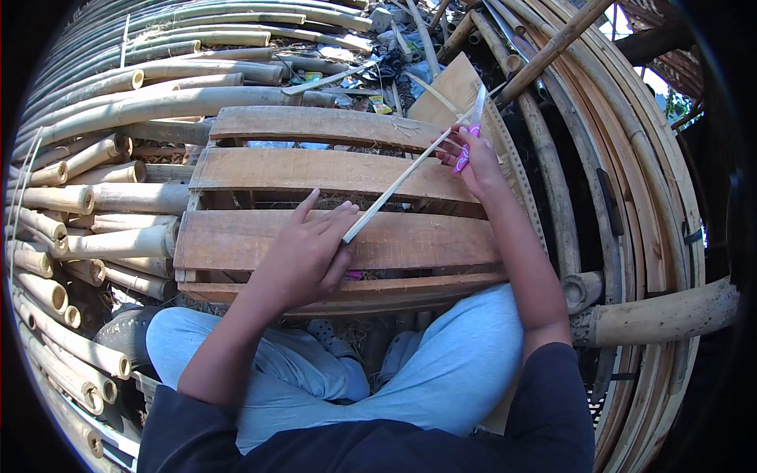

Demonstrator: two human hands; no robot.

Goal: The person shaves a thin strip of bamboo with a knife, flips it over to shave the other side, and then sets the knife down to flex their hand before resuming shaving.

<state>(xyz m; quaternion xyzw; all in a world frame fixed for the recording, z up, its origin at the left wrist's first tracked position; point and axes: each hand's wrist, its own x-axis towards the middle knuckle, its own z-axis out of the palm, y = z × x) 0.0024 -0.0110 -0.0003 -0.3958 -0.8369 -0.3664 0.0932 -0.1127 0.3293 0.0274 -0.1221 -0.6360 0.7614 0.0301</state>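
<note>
A thin bundle of pale bamboo strips (pixel 402 180) slants above the wooden slatted bench (pixel 331 169). Its lower end lies between the thumb and fingers of my left hand (pixel 303 252), which looks closed on it, with some fingers stretched out. My right hand (pixel 473 158) grips a knife (pixel 465 150) by its pink patterned handle, the blade pointing up and away. The upper part of the strips passes by the fingers of that hand; whether they also pinch it is hard to see. Under my left hand, a small pink thing (pixel 354 275) shows at the bench's near edge.
Bamboo poles (pixel 158 240) are stacked at left and behind the bench. A light board (pixel 453 83) leans at the back right. Long wooden strips (pixel 639 197) curve along the right, near a thick bamboo pole (pixel 662 313). Litter (pixel 378 75) lies behind the bench.
</note>
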